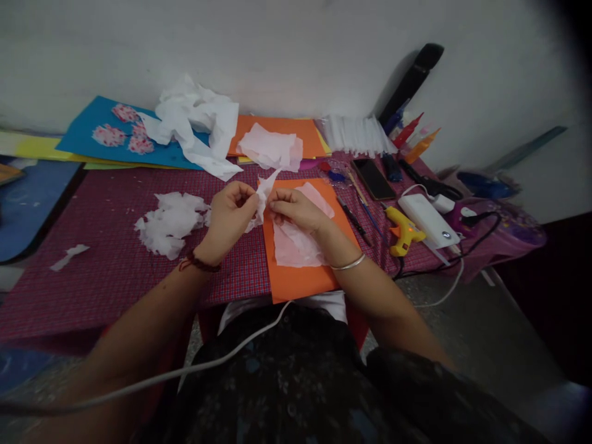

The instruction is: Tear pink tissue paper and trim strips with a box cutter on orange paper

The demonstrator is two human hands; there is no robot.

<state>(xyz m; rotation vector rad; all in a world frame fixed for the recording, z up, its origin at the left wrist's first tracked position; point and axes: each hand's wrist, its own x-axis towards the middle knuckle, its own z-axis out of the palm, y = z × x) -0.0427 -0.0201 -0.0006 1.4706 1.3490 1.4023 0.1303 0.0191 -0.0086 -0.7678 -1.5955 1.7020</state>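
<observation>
Between my two hands is a strip of white tissue paper [264,191], held up over the left edge of an orange sheet [296,285]. My left hand [231,216] pinches it from the left with thumb and forefinger. From the other side my right hand [296,211] has its fingertips closed on the same strip. Beneath the right hand, pale pink tissue paper [291,250] lies on the orange sheet, partly covered by the hand. A heap of torn white tissue pieces [169,225] lies left of my left hand.
Farther back are a blue sheet [87,132] with pink-and-white tufts [109,135], crumpled white tissue [198,117] and more pink tissue [271,147]. On the right lie a phone [374,179], a yellow glue gun [403,231], a white power bank [428,221] and cables. A white cord [231,354] crosses my lap.
</observation>
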